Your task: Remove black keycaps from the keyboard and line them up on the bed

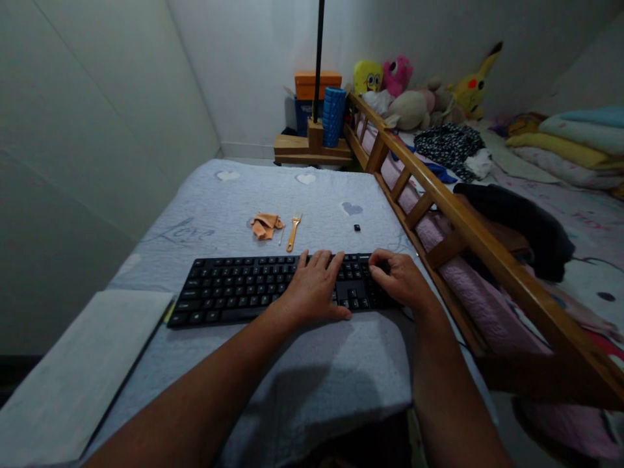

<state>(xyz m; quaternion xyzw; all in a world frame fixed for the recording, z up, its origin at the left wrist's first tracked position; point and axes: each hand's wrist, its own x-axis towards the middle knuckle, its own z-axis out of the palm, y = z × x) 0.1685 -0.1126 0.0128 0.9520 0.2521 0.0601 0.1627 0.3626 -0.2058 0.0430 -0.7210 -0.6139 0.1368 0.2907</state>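
A black keyboard (234, 286) lies across the cloth-covered table in front of me. My left hand (316, 283) rests flat on its right half, fingers spread over the keys and thumb near the front edge. At the keyboard's right end, my right hand (397, 276) is closed, thumb and index finger pinched together over the number pad. Whatever is between those fingertips is hidden. Beyond the keyboard lie a crumpled orange cloth (266, 226), a cotton swab (281, 236) and a brush with an orange handle (293, 233). A small black keycap (357, 227) sits farther right.
A wooden bed rail (439, 188) runs along the table's right side. Past it, the bed holds plush toys, clothes and folded bedding (570, 143). A white flat board (92, 370) lies at the left. A blue foam roller (334, 117) and a black pole (318, 58) stand behind.
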